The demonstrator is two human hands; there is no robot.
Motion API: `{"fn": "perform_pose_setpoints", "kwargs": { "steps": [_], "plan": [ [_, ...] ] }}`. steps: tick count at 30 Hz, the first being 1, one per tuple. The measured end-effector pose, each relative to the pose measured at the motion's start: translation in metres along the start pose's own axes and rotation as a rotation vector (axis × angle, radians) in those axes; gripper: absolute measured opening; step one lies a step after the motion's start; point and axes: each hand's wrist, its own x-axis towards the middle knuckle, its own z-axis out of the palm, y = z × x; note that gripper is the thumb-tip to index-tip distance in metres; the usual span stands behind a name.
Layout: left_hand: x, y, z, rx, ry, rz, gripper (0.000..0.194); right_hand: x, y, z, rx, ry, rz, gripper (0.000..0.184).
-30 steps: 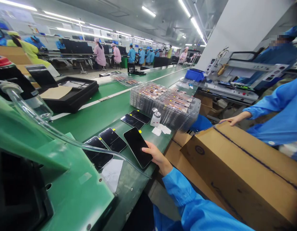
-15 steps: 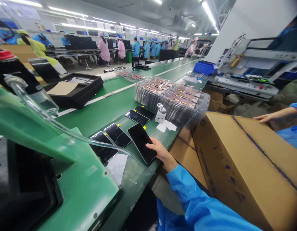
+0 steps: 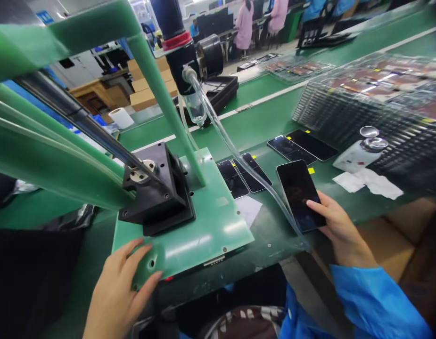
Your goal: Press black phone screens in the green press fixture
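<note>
My right hand (image 3: 336, 226) holds the near end of a black phone screen (image 3: 300, 193) lying on the green bench, fingers curled on its edge. My left hand (image 3: 120, 287) rests with spread fingers on the front left corner of a green fixture plate (image 3: 203, 226). On that plate sits a black nest block (image 3: 157, 190) under a green press frame (image 3: 157, 89). A clear hose (image 3: 239, 160) runs from the press head across the bench. Several more black screens (image 3: 251, 172) lie flat beyond the held one.
A white dispenser bottle (image 3: 359, 150) and white wipes (image 3: 368, 181) sit right of the screens. Stacked clear trays of parts (image 3: 373, 103) stand behind them. A black tray (image 3: 221, 92) lies across the conveyor (image 3: 270, 117). Cardboard boxes (image 3: 412, 235) stand at lower right. People work at far benches.
The view has swung left and down, bringing the press fixture and my left hand into sight. My right hand stays on the same screen. The other person's arm and box have left view.
</note>
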Motion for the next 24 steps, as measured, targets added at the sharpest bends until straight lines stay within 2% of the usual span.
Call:
{"fn": "perform_pose_setpoints", "kwargs": {
  "steps": [2,3,7,11,13,14,17,18,20,24],
  "plan": [
    [0.01,-0.003,0.008,0.025,-0.161,0.078,0.054,-0.001,-0.002,0.002,-0.006,0.011,0.001,0.046],
    [0.014,-0.006,0.011,0.013,-0.204,0.099,0.058,-0.001,-0.002,0.003,-0.01,0.013,-0.002,0.047],
    [0.031,-0.012,0.018,-0.059,-0.261,0.096,0.063,0.0,-0.001,0.002,-0.019,0.015,0.0,0.047],
    [0.053,-0.003,0.018,0.01,-0.284,0.0,0.066,-0.002,0.0,0.0,0.013,0.006,0.012,0.048],
    [0.06,0.004,0.015,-0.033,-0.224,-0.151,0.066,-0.002,0.0,0.0,0.036,0.01,-0.006,0.047],
    [0.061,0.007,0.014,-0.135,-0.199,-0.266,0.064,-0.002,-0.001,0.0,0.05,0.009,-0.012,0.046],
    [0.065,0.01,0.013,-0.703,-0.107,-0.68,0.05,0.0,-0.001,0.0,0.077,0.006,0.0,0.043],
    [0.068,0.012,0.016,-0.879,-0.06,-0.778,0.046,0.001,-0.001,0.0,0.074,0.014,0.007,0.043],
    [0.079,0.016,0.025,-1.058,0.059,-0.885,0.045,0.002,-0.001,0.0,0.065,0.073,0.008,0.039],
    [0.107,0.016,0.038,-1.032,0.254,-0.983,0.056,-0.004,-0.008,-0.006,-0.034,0.239,-0.032,0.027]
  ]
}}
